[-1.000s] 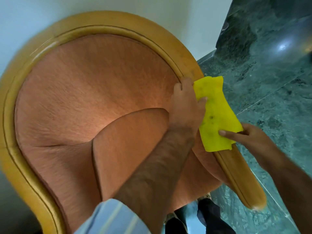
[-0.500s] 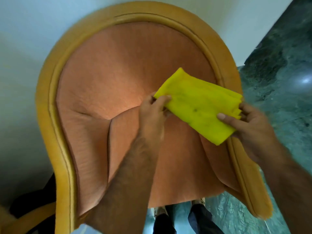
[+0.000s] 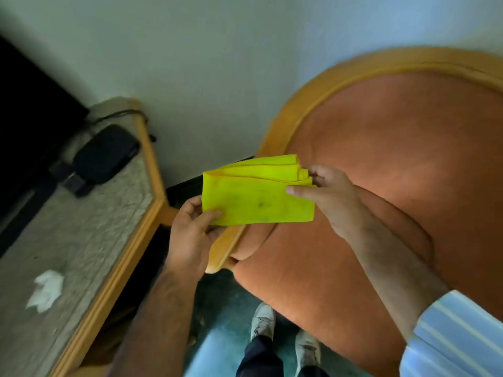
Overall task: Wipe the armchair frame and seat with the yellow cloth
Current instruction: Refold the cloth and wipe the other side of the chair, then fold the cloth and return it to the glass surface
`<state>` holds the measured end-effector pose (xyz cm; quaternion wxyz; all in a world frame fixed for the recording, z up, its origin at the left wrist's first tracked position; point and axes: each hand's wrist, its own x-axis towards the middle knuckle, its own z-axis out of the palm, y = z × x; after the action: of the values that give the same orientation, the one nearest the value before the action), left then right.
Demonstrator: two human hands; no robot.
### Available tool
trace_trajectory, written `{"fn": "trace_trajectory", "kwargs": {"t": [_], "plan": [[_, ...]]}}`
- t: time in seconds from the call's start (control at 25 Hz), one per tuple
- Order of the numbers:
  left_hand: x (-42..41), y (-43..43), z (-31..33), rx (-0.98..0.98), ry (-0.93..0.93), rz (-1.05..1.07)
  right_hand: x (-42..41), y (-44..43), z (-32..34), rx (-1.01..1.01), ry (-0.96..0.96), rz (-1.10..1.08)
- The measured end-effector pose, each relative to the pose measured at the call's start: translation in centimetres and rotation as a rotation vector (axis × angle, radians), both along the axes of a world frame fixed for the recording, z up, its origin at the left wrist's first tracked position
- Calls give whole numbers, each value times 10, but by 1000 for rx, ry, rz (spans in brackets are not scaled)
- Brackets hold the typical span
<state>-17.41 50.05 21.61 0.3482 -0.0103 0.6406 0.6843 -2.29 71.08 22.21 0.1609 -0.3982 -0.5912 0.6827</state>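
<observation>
Both hands, left hand [image 3: 190, 235] and right hand [image 3: 326, 194], pinch opposite ends of the folded yellow cloth [image 3: 258, 200] above the armchair frame [image 3: 226, 248], apparently refolding it for wiping.

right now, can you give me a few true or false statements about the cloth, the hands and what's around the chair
1. Both hands hold the yellow cloth: the left hand and the right hand. True.
2. The cloth is spread flat on the seat. False: it is folded and held up above the armrest.
3. A white crumpled tissue lies on the side table. True.
4. The chair upholstery is blue. False: it is orange.
</observation>
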Motion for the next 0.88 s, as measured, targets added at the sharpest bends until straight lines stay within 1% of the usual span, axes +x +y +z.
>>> {"fn": "trace_trajectory", "kwargs": {"t": [0.12, 0.24, 0.32, 0.4, 0.48, 0.56, 0.64, 0.76, 0.8, 0.88], "plan": [[-14, -95, -6, 35, 52, 188, -65, -60, -5, 15, -53, 203], [-6, -196, -26, -78, 26, 387, -113, -134, -19, 122, -152, 452], [11, -259, -43, -161, 15, 524, -132, -191, -34, 184, -174, 601], [36, -318, -61, -200, 5, 665, -142, -252, -53, 210, -167, 735], [67, -366, -79, -231, -28, 769, -143, -308, -75, 180, -188, 861], [103, -408, -103, -306, -89, 877, -136, -361, -104, 154, -243, 994], [133, -443, -131, -382, -153, 979, -123, -406, -136, 197, -303, 1108], [164, -481, -178, -550, -248, 1057, -109, -461, -188, 329, -369, 1213], [170, -489, -194, -641, -269, 1035, -106, -473, -203, 371, -399, 1222], [177, -499, -218, -917, -274, 854, -99, -489, -231, 462, -471, 1265]]}}
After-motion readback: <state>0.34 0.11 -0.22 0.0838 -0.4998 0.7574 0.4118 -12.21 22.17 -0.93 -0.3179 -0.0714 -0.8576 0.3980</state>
